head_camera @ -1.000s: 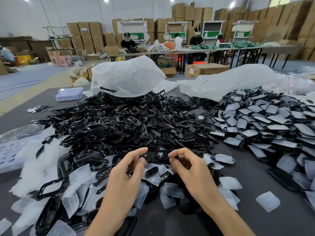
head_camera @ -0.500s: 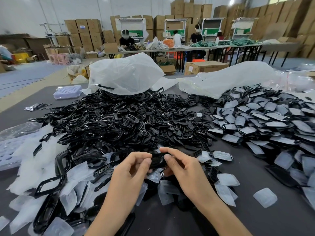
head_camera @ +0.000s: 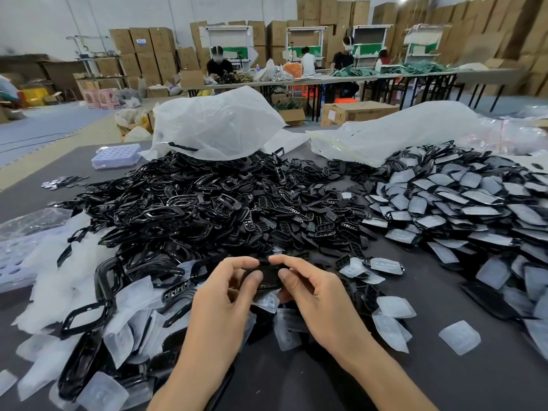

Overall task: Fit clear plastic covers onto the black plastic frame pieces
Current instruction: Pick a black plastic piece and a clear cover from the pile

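Just in front of the big heap of black frames, both hands meet: left hand and right hand have their fingers clamped on one black frame piece, above loose clear covers on the grey surface.

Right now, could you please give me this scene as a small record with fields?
left hand: pinching a black frame piece
right hand: pinching the same piece
centre pile: bare black frames
right pile: covered frames
near hands: loose clear covers
surface: dark table
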A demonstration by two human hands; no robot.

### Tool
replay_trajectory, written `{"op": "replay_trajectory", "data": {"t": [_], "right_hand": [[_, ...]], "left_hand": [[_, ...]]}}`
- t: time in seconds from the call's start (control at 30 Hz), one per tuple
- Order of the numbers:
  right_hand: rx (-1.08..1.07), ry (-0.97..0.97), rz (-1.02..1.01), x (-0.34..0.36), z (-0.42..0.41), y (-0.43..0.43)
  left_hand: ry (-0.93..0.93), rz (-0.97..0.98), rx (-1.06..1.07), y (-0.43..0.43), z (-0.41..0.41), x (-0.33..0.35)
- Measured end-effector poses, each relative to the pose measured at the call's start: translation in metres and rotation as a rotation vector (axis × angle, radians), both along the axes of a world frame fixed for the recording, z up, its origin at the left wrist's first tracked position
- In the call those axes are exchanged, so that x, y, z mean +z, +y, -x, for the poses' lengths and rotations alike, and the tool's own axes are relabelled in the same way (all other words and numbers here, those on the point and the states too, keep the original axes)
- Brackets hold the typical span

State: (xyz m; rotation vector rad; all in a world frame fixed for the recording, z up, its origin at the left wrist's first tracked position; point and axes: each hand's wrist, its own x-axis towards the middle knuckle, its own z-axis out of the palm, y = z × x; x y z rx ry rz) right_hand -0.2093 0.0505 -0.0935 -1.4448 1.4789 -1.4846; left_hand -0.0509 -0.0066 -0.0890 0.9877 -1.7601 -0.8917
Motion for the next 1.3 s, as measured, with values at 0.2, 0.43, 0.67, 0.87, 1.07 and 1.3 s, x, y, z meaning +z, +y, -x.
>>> {"op": "replay_trajectory", "data": {"t": [0.2,0.43,0.67,0.87,1.07,1.3], "right_hand": [[0.013,-0.07,-0.059,0.0,-0.002,-0.001],[-0.306,-0.224,0.053,0.005,0.022,-0.004],[-0.405,-0.325,0.074,0.002,0.028,-0.006],[-0.397,-0.306,0.059,0.0,0.026,-0.008],[-0.312,-0.37,0.04,0.002,0.023,-0.008],[-0.046,-0.584,-0.052,0.005,0.011,-0.006]], "left_hand": [[-0.02,0.048,0.015,0.005,0.0,0.006],[-0.49,0.427,-0.056,-0.002,-0.017,0.008],[-0.713,0.548,-0.277,0.007,-0.007,-0.006],[-0.708,0.633,-0.3,0.005,-0.007,-0.005],[-0.455,0.468,-0.181,0.003,-0.007,0.0],[0.02,0.04,-0.136,0.012,0.002,0.007]]}}
